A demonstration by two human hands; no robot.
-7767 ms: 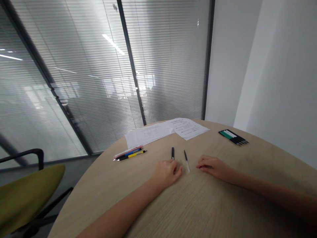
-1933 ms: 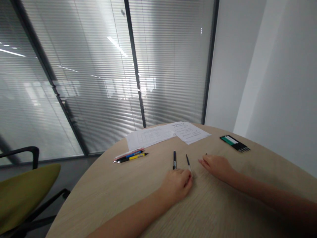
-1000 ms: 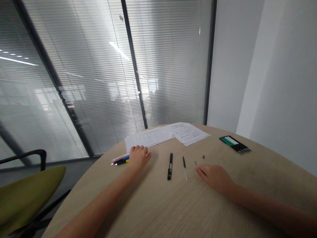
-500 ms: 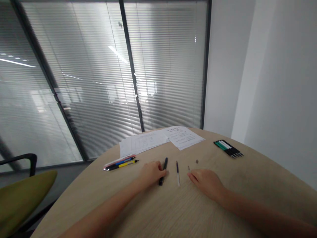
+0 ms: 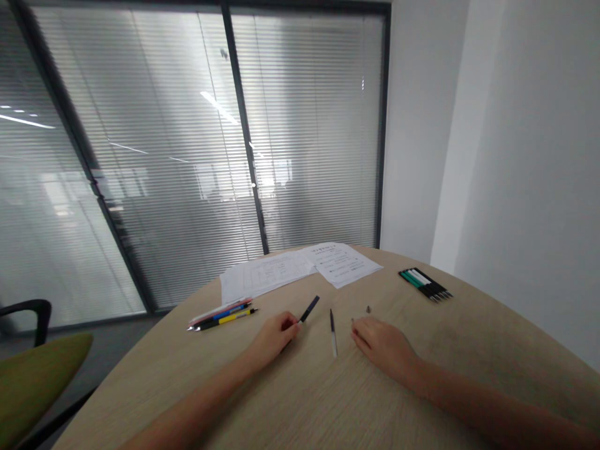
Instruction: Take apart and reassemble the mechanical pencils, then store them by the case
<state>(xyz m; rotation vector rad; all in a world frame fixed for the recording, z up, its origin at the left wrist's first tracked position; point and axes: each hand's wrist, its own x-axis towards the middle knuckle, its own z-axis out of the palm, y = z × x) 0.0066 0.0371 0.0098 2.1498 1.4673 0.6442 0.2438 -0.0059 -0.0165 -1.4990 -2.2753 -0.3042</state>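
My left hand (image 5: 274,337) is closed around a black pen barrel (image 5: 310,308), which slants up and to the right out of the fingers. To its right, a pen refill (image 5: 333,332) with a dark upper part and a pale lower end lies on the table. My right hand (image 5: 382,342) rests on the table right of the refill, thumb and fingertips pinched together. A tiny pale piece (image 5: 352,320) shows at those fingertips, mostly hidden. Just beyond the right hand lies a small grey pen tip (image 5: 368,309).
Several pens (image 5: 225,314) lie in a bunch at left. Printed sheets (image 5: 267,270) cover the table's far side. A black holder (image 5: 425,284) with green, white and black pens lies at right. A green chair (image 5: 44,369) stands left of the round wooden table (image 5: 300,406).
My left hand has taken up the black pen barrel, tilting it and drawing it slightly left. My right fingertips have closed over the small pale piece. The view has shifted a little.
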